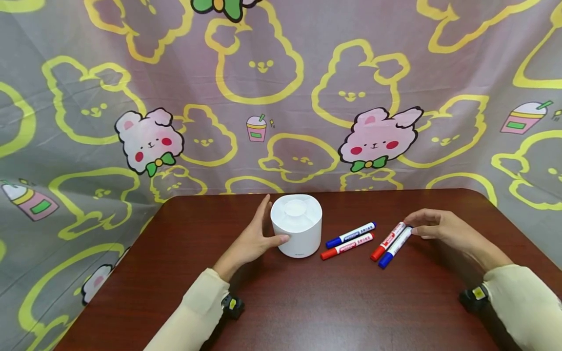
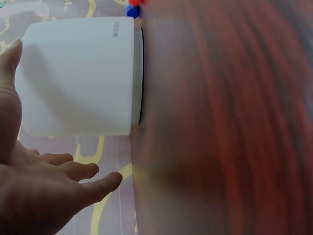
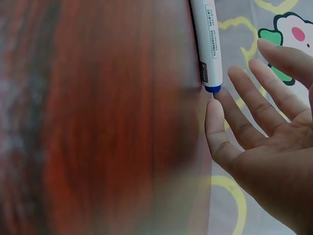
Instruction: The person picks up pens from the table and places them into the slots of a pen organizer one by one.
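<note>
A white round pen holder [image 1: 300, 243] with a divided, sloping top stands on the table. My left hand [image 1: 251, 240] is at its left side, with the thumb in front and the fingers spread behind; whether they touch it I cannot tell. In the left wrist view, the fingers of the left hand [image 2: 44, 181] look straight. Two whiteboard markers, one red [image 1: 388, 241] and one blue [image 1: 395, 247], lie side by side on the right. My right hand [image 1: 448, 233] is at their far ends, fingers loosely bent. In the right wrist view, its thumb is close to the blue marker [image 3: 209, 44].
Between the pen holder and the right-hand pair lie another blue marker [image 1: 350, 235] and another red marker [image 1: 347, 246]. The dark brown table [image 1: 307, 302] ends at a patterned curtain [image 1: 246, 161] behind. Each wrist wears a small black camera [image 1: 232, 306].
</note>
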